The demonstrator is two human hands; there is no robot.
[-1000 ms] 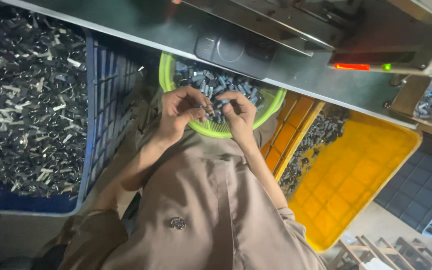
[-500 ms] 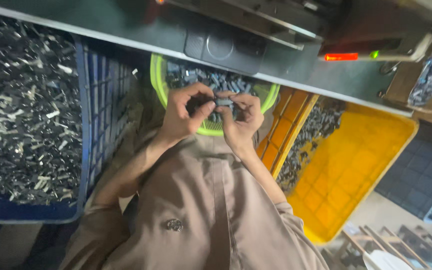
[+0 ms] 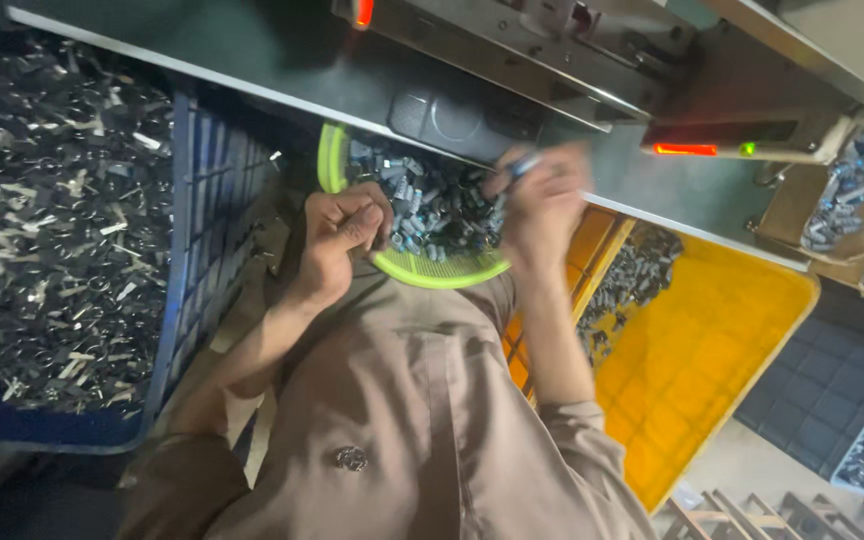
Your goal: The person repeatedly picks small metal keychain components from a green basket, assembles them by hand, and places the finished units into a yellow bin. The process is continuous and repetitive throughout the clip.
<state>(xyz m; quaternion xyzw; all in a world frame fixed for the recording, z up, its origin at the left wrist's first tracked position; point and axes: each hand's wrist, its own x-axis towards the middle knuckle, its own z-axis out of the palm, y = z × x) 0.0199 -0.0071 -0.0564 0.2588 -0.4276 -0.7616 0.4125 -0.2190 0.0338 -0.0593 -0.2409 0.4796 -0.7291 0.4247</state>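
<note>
In the middle of the frame the left hand is curled into a loose fist at the left rim of the green bowl. The fingers are folded in and the thumb lies over them; I cannot tell if a piece is inside the fist. The bowl sits in the person's lap, just below the edge of the grey machine table, and it is full of small grey metal parts.

The right hand is raised above the right side of the bowl, a little blurred. Its fingertips are pinched narrow on one small metal piece, which stands out at the top of the hand, in front of the table edge.

At the left of the frame a blue crate holds a great heap of thin metal scraps. At the lower right a yellow crate has a small pile of dark parts in its upper corner. On the machine in the upper right a red light and a small green light glow.
</note>
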